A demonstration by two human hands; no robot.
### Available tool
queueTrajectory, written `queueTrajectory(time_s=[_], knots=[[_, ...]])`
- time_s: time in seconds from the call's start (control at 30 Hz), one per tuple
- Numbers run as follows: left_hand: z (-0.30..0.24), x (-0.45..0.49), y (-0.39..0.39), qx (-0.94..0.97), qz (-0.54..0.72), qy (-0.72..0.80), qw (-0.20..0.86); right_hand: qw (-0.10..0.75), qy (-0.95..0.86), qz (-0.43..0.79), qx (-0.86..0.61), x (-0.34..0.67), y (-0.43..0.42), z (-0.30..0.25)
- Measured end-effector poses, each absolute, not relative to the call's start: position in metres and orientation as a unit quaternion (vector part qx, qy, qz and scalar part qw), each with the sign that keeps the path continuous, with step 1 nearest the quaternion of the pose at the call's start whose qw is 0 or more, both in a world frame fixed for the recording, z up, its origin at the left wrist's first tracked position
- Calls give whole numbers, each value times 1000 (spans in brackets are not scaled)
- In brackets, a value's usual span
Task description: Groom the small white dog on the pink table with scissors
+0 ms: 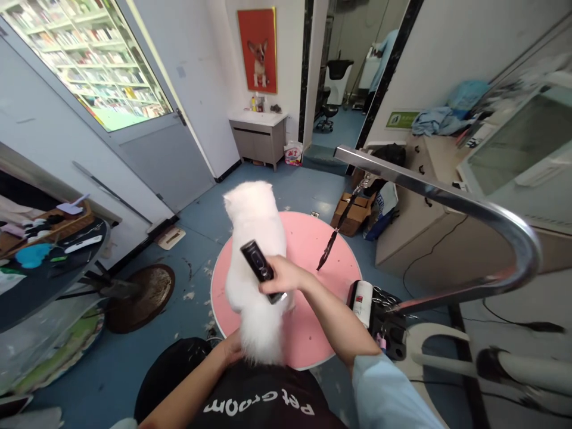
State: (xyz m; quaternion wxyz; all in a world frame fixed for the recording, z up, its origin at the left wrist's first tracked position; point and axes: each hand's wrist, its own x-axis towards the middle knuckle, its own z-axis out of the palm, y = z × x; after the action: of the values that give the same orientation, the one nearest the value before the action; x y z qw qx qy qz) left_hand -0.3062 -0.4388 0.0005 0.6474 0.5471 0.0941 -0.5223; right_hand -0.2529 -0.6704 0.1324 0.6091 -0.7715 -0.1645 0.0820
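A white fluffy dog (254,223) stands on a round pink grooming table (308,333), its back towards me and its bushy tail (263,333) nearest my apron. My right hand (283,277) is closed around a black cordless hair clipper (257,260), held over the dog's rump with the blade end pointing back at me. Beside the tail's left side, low against the dog, is my left hand (233,347). The tail and fur hide its fingers, so I cannot see what they grip.
A curved metal grooming arm (482,208) reaches over the table's right, with a dark leash (333,244) hanging from it. A black tool holder (391,330) carries scissors and a white bottle (363,302). To the left stands a dark round table (96,250) with a basket. Another person (385,59) is in the back room.
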Motion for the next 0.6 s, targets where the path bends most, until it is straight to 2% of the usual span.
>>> queueTrajectory(time_s=[0.07, 0.17, 0.23, 0.4, 0.6], knots=[[2, -306, -437, 534, -524, 95, 657, 651, -157, 95, -736, -246, -689, 123], [4, -307, -432, 531, -517, 111, 662, 769, -25, -3, -639, -223, -725, 114], [5, -308, -429, 540, -514, 120, 656, 799, 43, -42, -599, -200, -742, 113], [7, -310, -428, 555, -523, 128, 634, 754, 86, -57, -649, -159, -732, 115], [-4, -311, -425, 584, -498, 150, 623, 705, -3, 88, -704, -172, -719, 115]])
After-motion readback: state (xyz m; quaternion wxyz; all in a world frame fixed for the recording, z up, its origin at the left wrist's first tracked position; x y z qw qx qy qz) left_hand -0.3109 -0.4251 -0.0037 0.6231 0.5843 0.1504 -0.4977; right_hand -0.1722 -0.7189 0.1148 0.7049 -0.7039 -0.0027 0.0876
